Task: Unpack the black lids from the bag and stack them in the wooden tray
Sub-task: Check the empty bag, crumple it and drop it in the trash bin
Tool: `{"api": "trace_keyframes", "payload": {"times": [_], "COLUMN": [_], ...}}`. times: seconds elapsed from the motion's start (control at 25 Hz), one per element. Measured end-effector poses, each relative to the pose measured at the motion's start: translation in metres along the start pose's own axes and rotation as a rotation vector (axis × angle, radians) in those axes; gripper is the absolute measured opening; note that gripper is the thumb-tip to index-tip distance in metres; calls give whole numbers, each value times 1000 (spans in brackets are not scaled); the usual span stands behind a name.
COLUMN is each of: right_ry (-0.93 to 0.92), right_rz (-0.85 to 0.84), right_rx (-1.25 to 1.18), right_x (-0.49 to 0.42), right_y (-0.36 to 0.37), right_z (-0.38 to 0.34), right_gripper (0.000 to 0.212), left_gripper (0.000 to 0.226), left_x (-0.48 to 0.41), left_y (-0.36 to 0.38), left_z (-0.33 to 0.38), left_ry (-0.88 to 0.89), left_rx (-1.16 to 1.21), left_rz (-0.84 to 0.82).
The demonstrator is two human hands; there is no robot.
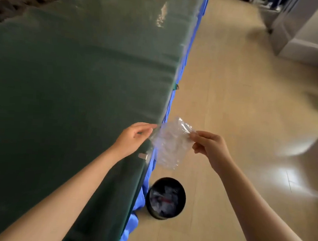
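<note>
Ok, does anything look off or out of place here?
Nothing is spilled or damaged. The clear plastic bag looks empty, pinched between the left hand and right hand past the edge of the green-covered table, above the black round bin on the floor. No black lids or wooden tray are in view.

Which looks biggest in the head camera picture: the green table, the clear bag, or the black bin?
1. green table, by far the biggest.
2 and 3. clear bag and black bin look about alike; the bag is nearer the camera, so no ranking.
</note>
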State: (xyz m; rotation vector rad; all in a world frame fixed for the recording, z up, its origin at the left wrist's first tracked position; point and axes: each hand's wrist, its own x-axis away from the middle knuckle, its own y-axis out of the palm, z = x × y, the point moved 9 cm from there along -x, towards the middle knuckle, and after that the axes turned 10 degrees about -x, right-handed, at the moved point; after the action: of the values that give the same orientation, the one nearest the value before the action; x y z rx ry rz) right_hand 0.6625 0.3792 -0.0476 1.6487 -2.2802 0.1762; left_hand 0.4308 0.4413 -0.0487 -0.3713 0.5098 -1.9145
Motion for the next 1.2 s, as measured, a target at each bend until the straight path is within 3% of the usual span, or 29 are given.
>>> {"api": "trace_keyframes", "payload": {"times": [0.12, 0.2, 0.32, 0.56, 0.72, 1.04, 1.2], "right_ry": [37, 71, 128, 213, 172, 187, 326], "right_rz": [151, 270, 396, 362, 271, 182, 66], "right_rx": [-17, 25, 156, 442, 596, 525, 551], "right_x": [-12, -19, -29, -44, -50, -60, -66], "right_y": [-56, -90, -127, -123, -106, -84, -77], "right_z": [43, 81, 148, 270, 337, 457, 521], "right_gripper": [6, 4, 7, 27, 32, 38, 50], "left_gripper": [41, 53, 59, 61, 59, 58, 55], "left_x": [-13, -17, -15, -15, -13, -18, -21], "left_y": [19, 36, 50, 54, 55, 55, 55], "left_z": [-27, -58, -84, -89, -87, -88, -90], "left_ry": [110, 48, -11, 18, 22, 31, 49], "left_rx": [-523, -842, -1016, -1082, -1079, -1078, -1078], "left_rz": [30, -40, -67, -4, 14, 38, 54]}}
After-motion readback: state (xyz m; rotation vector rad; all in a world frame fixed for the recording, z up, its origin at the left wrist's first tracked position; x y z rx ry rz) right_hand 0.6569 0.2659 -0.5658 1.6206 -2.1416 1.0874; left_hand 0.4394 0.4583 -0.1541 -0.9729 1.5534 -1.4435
